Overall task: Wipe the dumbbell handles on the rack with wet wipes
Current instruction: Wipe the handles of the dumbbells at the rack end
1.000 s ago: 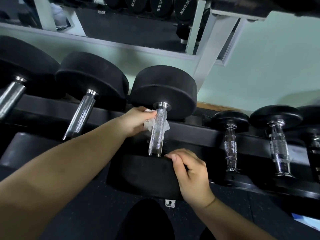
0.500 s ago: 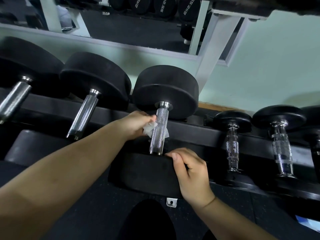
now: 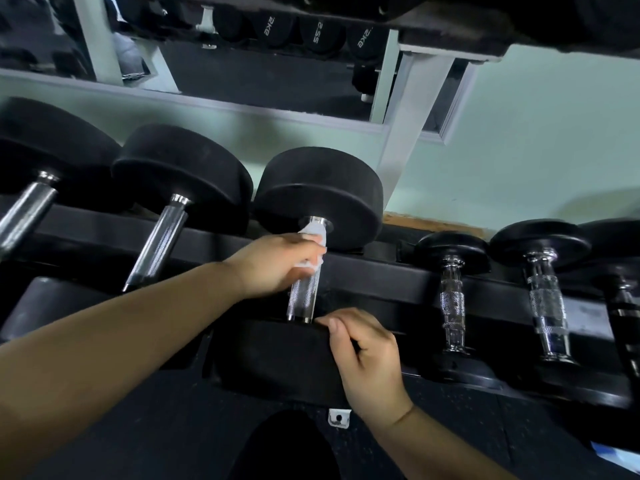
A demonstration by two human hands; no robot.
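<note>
Reversed "kg" on reflected dumbbells [image 3: 268, 26]

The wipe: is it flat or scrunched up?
Scrunched up: the left hand holds the wipe bunched against the top of the dumbbell handle.

We see a pale green wall [image 3: 536, 133] at the back, smooth and evenly lit, with a soft shadow toward its lower right. On its left part there is a mirror [image 3: 259, 74] with a light grey frame, and its glass looks dark. A pale upright post [image 3: 412, 112] rises slanted before the mirror's right edge. At the foot of the wall runs a brown wooden strip [image 3: 426, 221]. The floor [image 3: 156, 427] is dark with fine light speckles, and a small white bracket [image 3: 338, 417] shows against it
</note>
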